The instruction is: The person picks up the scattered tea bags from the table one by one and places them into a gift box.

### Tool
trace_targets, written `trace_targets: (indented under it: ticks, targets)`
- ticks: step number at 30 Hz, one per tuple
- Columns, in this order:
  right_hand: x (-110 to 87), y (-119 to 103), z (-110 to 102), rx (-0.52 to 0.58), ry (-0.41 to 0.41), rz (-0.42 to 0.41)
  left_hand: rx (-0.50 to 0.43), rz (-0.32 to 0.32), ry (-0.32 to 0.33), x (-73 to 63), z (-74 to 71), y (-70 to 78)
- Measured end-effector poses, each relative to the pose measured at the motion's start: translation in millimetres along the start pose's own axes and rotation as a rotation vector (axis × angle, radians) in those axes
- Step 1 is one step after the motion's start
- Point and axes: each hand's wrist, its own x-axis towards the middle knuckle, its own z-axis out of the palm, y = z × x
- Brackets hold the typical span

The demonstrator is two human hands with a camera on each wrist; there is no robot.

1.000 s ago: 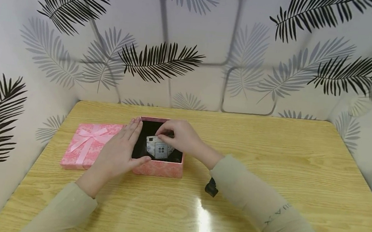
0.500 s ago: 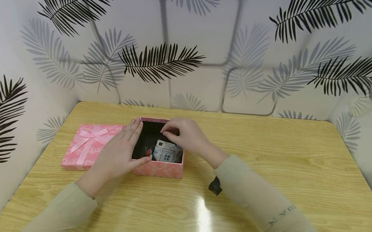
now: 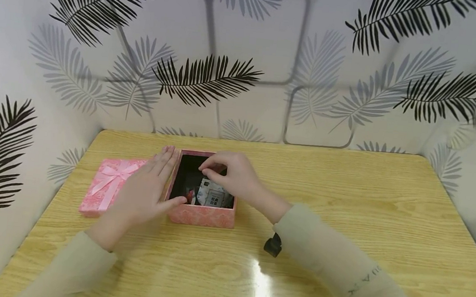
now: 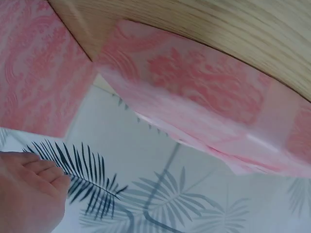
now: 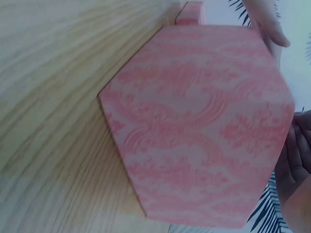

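In the head view a pink patterned box (image 3: 201, 216) stands uncovered, its inside dark. In it lies a pale packet (image 3: 214, 197) with dark printed characters, beside a small red-and-clear item (image 3: 190, 196). My right hand (image 3: 235, 175) hovers over the box's right side, fingers loosely curled, thumb and index tips near each other and nothing seen between them. My left hand (image 3: 144, 192) is just left of the box, fingers straight and thumb spread toward its front left corner; contact there cannot be made out. Behind that hand sits the pink lid (image 3: 102, 185) with a ribbon bow.
The wooden table (image 3: 345, 203) reaches to a leaf-patterned wall covering (image 3: 251, 106) at the back and sides. A small black device (image 3: 273, 245) hangs below the right wrist. In the right wrist view, the box's side wall (image 5: 194, 126) fills the middle.
The packet has been let go and now lies farther right and lower in the box. My left hand has shifted left off the box's left edge. The right hand has stayed above the box.
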Motion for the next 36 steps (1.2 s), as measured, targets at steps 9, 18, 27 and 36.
trace_targets:
  ticks: [9, 18, 27, 36]
  targets:
    - [-4.2, -35.6, 19.1, 0.182, -0.035, 0.030, 0.001, 0.093, 0.155, -28.6, -11.1, -38.4]
    - [-12.2, -68.4, 53.9, 0.254, -0.090, -0.036, -0.074, 0.040, 0.214, -60.0, -15.7, -68.6]
    - [-20.7, -88.3, 97.5, 0.214, -0.206, -0.047, -0.229, -0.118, 0.252, -84.5, -13.2, -93.6]
    - [-22.5, -96.3, 138.0, 0.288, -0.290, 0.103, -0.477, -0.265, 0.251, -107.2, 4.2, -120.1]
